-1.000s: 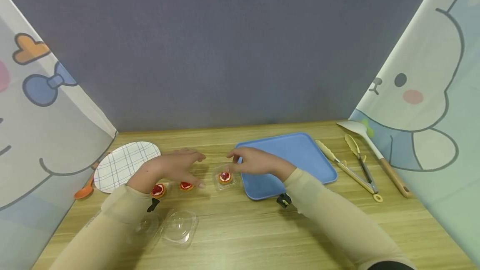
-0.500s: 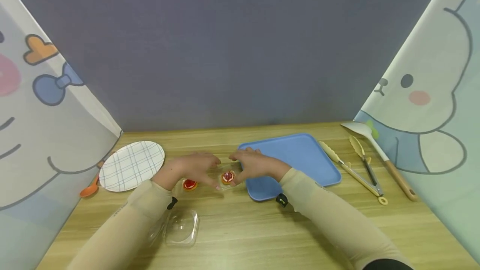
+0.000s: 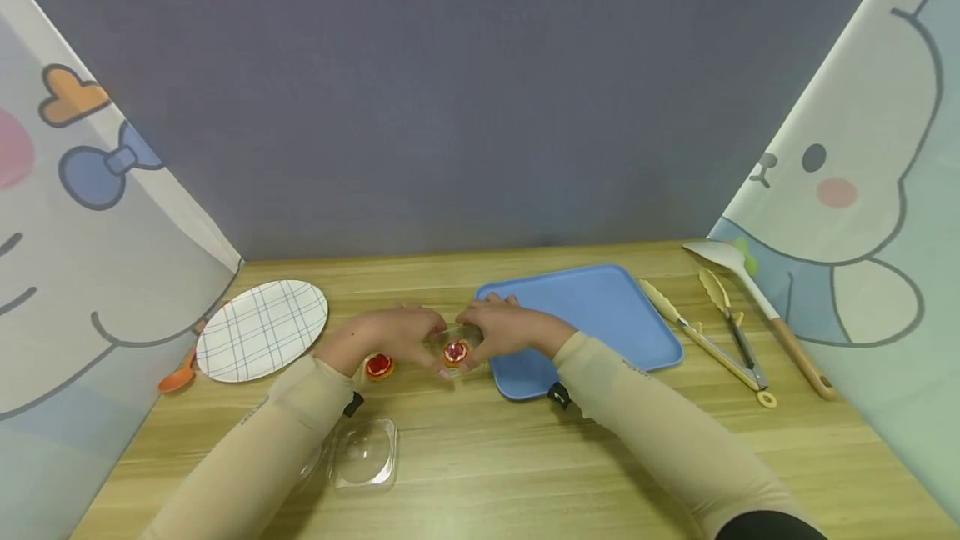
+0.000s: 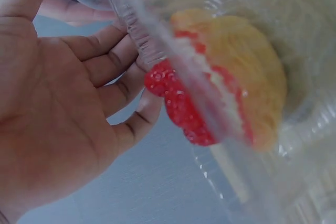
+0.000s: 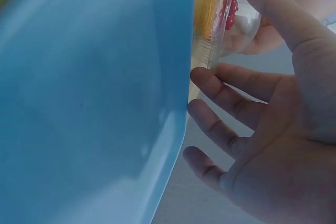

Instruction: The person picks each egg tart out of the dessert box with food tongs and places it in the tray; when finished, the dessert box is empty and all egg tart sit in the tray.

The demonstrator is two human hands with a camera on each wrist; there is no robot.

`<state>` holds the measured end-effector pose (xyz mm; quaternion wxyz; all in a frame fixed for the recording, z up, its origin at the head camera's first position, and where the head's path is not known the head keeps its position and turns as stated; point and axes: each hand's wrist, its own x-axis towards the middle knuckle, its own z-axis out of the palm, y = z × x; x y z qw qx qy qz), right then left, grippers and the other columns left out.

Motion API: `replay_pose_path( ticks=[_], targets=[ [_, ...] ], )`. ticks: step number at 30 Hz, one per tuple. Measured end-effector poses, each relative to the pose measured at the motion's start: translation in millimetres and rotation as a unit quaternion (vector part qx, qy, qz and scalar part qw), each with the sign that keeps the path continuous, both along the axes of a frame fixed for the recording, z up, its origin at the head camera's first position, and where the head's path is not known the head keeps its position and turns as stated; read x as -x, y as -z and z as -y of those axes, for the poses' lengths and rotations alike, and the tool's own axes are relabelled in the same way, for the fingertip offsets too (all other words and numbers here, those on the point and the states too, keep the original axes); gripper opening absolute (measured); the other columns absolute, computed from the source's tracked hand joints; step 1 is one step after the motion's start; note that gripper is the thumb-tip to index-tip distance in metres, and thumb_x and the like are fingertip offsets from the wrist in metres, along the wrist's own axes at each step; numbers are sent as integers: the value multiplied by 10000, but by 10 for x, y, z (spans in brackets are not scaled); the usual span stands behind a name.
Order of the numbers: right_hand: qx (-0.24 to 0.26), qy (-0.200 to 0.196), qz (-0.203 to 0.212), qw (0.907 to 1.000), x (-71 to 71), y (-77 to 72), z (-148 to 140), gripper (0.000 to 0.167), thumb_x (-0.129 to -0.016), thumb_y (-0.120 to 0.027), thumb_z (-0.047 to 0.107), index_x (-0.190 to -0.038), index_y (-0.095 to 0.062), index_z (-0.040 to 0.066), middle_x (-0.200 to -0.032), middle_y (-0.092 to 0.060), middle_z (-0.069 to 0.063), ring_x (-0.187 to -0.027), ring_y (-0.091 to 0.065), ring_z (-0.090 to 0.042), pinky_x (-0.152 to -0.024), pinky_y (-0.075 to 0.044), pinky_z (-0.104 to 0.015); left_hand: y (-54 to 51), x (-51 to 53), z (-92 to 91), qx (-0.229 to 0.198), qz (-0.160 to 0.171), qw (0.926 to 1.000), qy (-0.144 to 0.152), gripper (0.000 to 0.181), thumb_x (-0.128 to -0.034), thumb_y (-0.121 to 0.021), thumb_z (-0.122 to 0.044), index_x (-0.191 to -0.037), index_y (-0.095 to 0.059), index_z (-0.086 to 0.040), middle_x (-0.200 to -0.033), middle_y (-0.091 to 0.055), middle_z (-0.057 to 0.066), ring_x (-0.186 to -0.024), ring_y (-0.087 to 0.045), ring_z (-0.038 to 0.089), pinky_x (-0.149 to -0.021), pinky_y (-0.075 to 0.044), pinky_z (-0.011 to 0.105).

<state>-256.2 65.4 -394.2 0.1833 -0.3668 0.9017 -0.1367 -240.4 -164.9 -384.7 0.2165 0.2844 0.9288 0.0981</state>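
Observation:
Between my two hands sits a clear plastic container [image 5: 206,51] with a berry-topped tart [image 3: 455,352] inside and a domed lid [image 5: 245,27] over it. My left hand [image 3: 397,337] holds its left side, thumb toward the front. From the right, my right hand [image 3: 512,329] grips it with thumb and forefinger at the rim; the other fingers are spread by the blue tray [image 3: 592,307]. Just left of my left hand is a second tart [image 3: 379,366], which looms large in the left wrist view, in clear plastic.
An empty clear plastic half [image 3: 363,452] lies in front, partly beside the left sleeve. A checked oval plate [image 3: 262,332] and an orange spoon [image 3: 177,379] are at left. Two tongs [image 3: 697,344] and a wooden-handled spatula [image 3: 772,315] lie right of the tray.
My left hand has moved right to the container, and my right hand has closed in on it from the other side. The left forearm now covers the leftmost tart.

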Motion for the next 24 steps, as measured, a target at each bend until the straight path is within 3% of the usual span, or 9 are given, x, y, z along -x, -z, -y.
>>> replay_pose_path(
  ticks=[7,18,24],
  targets=[
    [-44,38,-1,10000,-13,-5,29,804,-864,-853,564,-1514,-598,166,-1470,-611,7,-1304,-480,-238,-1143,-344,-567,39,22,2,-175,123,9998,-2,744,-847,-853,-586,-1327,-658,-53,-1178,-693,18,-1097,-588,205,-1028,-494,523],
    [-12,71,66,10000,-9,-3,33,794,-862,-859,557,-1500,-600,161,-1456,-620,8,-1259,-478,-215,-1122,-343,-547,63,44,4,-105,197,9998,0,741,-847,-849,-592,-1327,-648,-65,-1142,-653,-2,-1047,-559,176,-981,-510,447],
    [87,99,130,9998,-8,-4,35,734,-841,-887,528,-1425,-630,165,-1329,-645,41,-1168,-468,-193,-1062,-345,-515,47,40,-14,-78,167,9998,36,722,-834,-865,-583,-1299,-662,-69,-1112,-647,-7,-1037,-547,169,-958,-505,424]
  ],
)
